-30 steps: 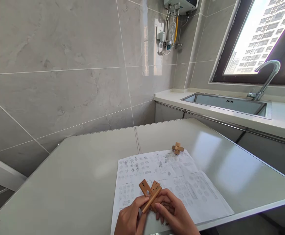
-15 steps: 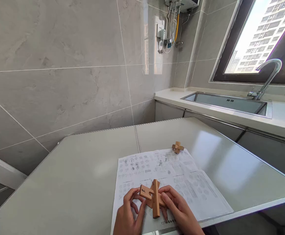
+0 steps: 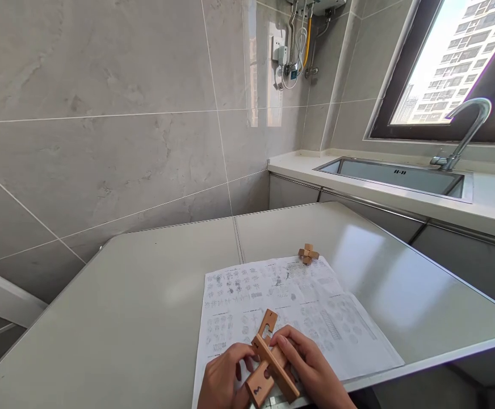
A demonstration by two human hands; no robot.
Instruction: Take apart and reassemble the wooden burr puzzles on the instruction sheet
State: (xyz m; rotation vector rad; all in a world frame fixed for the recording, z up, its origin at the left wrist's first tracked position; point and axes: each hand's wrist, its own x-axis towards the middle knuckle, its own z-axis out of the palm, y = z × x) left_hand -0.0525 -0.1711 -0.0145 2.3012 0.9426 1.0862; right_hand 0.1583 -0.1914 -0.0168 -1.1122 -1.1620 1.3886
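Both my hands hold a wooden interlocking puzzle point(image 3: 268, 359) of notched bars crossed over each other, just above the near edge of the table point(image 3: 145, 295). My left hand point(image 3: 224, 382) pinches it from the left, fingers closed on the lower bar. My right hand point(image 3: 311, 372) wraps it from the right, fingertips on the upper bar. Under them lies a printed instruction sheet point(image 3: 290, 307). A small assembled wooden puzzle point(image 3: 308, 254) sits at the sheet's far corner, well beyond my hands.
A grey tiled wall rises behind the table. To the right, a counter carries a steel sink point(image 3: 394, 176) and a curved tap point(image 3: 464, 133) under a window. A wall socket and pipes point(image 3: 292, 54) hang at the back.
I have turned the crossed bars in my hands: the piece that stood upright now lies slanted, and the whole puzzle has come lower and nearer to me.
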